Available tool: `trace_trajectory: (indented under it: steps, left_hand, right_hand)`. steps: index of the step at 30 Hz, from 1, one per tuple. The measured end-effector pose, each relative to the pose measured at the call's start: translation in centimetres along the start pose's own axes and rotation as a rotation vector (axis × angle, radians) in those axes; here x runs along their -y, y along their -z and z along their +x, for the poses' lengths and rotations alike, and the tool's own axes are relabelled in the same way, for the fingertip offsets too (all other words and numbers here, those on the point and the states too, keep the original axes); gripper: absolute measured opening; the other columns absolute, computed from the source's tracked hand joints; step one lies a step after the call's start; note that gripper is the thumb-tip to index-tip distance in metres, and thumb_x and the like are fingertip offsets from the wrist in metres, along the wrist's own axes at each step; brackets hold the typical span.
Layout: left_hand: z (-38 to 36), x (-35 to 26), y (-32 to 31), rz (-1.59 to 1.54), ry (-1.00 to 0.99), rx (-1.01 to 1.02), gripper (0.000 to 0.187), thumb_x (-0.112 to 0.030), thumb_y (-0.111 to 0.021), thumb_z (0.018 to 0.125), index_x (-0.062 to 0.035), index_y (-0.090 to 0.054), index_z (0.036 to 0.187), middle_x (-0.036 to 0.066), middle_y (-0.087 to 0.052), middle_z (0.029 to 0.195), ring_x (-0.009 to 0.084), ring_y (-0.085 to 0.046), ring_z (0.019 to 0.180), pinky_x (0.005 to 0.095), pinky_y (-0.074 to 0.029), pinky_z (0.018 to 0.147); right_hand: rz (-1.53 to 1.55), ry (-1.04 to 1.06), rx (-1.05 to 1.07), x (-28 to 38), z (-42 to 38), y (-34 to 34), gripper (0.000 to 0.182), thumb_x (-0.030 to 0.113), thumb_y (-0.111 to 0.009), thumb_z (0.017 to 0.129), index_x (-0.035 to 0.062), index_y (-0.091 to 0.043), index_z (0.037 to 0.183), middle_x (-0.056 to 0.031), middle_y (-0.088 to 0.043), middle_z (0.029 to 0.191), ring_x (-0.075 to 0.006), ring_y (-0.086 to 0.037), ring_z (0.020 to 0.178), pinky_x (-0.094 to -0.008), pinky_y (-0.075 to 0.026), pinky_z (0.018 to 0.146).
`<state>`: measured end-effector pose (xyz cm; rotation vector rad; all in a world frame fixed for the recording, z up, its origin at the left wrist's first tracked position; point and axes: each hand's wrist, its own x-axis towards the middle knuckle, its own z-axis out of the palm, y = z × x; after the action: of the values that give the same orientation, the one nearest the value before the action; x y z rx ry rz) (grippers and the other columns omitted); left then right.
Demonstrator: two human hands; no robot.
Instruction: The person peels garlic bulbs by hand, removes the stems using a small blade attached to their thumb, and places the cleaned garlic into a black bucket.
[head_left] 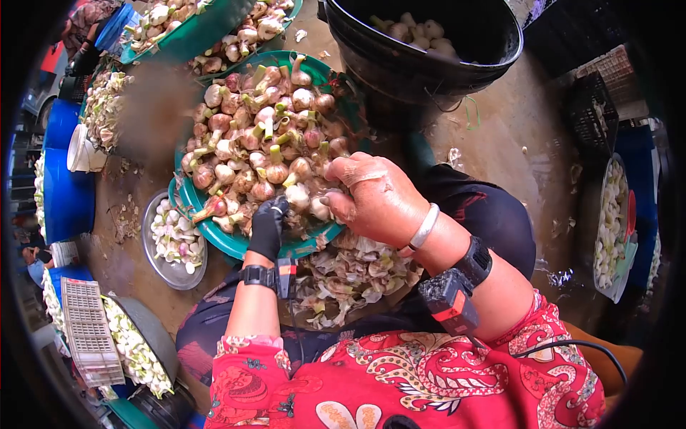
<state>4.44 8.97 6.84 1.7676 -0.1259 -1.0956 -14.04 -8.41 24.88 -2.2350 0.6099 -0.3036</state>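
Note:
A wide green basin (187,193) heaped with garlic bulbs (275,171) with short cut stems sits in front of me. My left hand (267,227), in a black glove, is at the basin's near rim with its fingers curled in beside the bulbs; what they grip is hidden. Bare, with a bangle at the wrist, my right hand (379,194) is over the basin's right near side. Its fingers are bent inward and the thumb points at a pale bulb (319,207); anything inside the fingers is hidden. Below the basin, dry garlic skins (357,275) lie piled between my legs.
A black bucket (421,79) holding peeled bulbs stands beyond the basin on the right. To the left, a metal bowl (202,268) contains white cloves. More garlic fills another green basin (193,32) at the back. Blue tubs (70,193) stand at far left, black crates (593,114) at right.

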Motion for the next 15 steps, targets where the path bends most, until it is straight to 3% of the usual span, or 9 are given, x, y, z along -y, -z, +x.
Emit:
trace_trajectory:
  steps: [2,4,5,6,8,9,14,15]
  left_hand:
    - [-3.0,-3.9,0.8,0.128,-0.437,0.181,0.029,-0.008,-0.054,0.088,-0.0010,-0.061,0.115,0.009,-0.065,0.109,0.0199,-0.060,0.103,0.0303,-0.049,0.087]
    - [-5.6,-8.1,0.5,0.654,-0.897,0.076,0.036,0.006,-0.054,0.078,0.0008,-0.061,0.113,0.014,-0.066,0.107,0.0236,-0.064,0.099,0.0333,-0.049,0.088]
    - [-6.3,-8.5,0.0,0.194,-0.739,0.180,0.045,0.011,-0.050,0.073,0.0022,-0.060,0.116,0.017,-0.064,0.112,0.0262,-0.062,0.105,0.0348,-0.047,0.092]
    - [-8.2,-10.2,-0.3,0.287,-0.790,0.186,0.039,0.010,-0.049,0.080,0.0016,-0.060,0.116,0.016,-0.064,0.112,0.0233,-0.062,0.104,0.0344,-0.047,0.092]
    - [-11.2,-12.2,-1.4,-0.336,-0.278,0.270,0.030,0.002,-0.051,0.088,0.0013,-0.059,0.117,0.013,-0.064,0.111,0.0199,-0.062,0.102,0.0323,-0.048,0.090]
    - [-13.0,-13.9,-1.6,-0.378,-0.304,0.339,0.027,-0.008,-0.053,0.093,0.0013,-0.058,0.118,0.010,-0.064,0.111,0.0174,-0.061,0.101,0.0300,-0.049,0.086]
    - [-13.2,-13.4,-1.0,-0.244,-0.534,0.202,0.028,-0.014,-0.056,0.093,0.0002,-0.060,0.117,0.009,-0.063,0.110,0.0174,-0.061,0.100,0.0300,-0.049,0.086]
    - [-13.1,-13.5,-0.9,-0.002,-0.681,0.109,0.027,-0.014,-0.057,0.092,0.0001,-0.061,0.115,0.009,-0.063,0.109,0.0169,-0.060,0.100,0.0298,-0.048,0.086]
  right_hand:
    - [0.007,-0.026,0.040,0.1,0.2,-0.5,0.035,0.017,-0.066,0.073,0.0051,-0.060,0.105,-0.0189,-0.061,0.093,-0.0365,-0.059,0.089,-0.0409,-0.049,0.079]
    - [0.148,-0.003,0.016,-0.1,0.5,-1.8,0.058,0.018,-0.069,0.071,0.0078,-0.051,0.125,-0.0218,-0.058,0.112,-0.0369,-0.056,0.105,-0.0386,-0.047,0.090]
    - [0.229,0.006,0.076,0.1,0.8,-2.3,0.076,0.015,-0.073,0.068,0.0105,-0.041,0.137,-0.0198,-0.053,0.124,-0.0314,-0.052,0.116,-0.0363,-0.043,0.097]
    - [0.449,0.047,0.106,-0.1,1.0,-3.1,0.075,0.007,-0.075,0.068,0.0085,-0.042,0.136,-0.0148,-0.056,0.122,-0.0222,-0.055,0.111,-0.0335,-0.045,0.094]
    - [0.944,-0.163,0.304,0.6,1.4,-3.7,0.071,-0.003,-0.071,0.072,0.0069,-0.042,0.136,-0.0102,-0.058,0.120,-0.0147,-0.055,0.106,-0.0292,-0.046,0.090]
    - [0.945,-0.157,0.282,1.5,1.2,-3.0,0.069,-0.005,-0.070,0.073,0.0053,-0.042,0.135,-0.0075,-0.060,0.116,-0.0126,-0.057,0.102,-0.0279,-0.049,0.087]
    - [1.185,-0.066,0.253,2.1,1.2,-5.0,0.065,0.000,-0.075,0.076,0.0046,-0.043,0.133,-0.0055,-0.060,0.110,-0.0134,-0.058,0.100,-0.0300,-0.050,0.087]
    - [1.116,-0.002,0.171,2.5,1.3,-5.3,0.065,0.003,-0.077,0.074,0.0032,-0.044,0.130,-0.0063,-0.062,0.103,-0.0125,-0.059,0.093,-0.0286,-0.051,0.080]
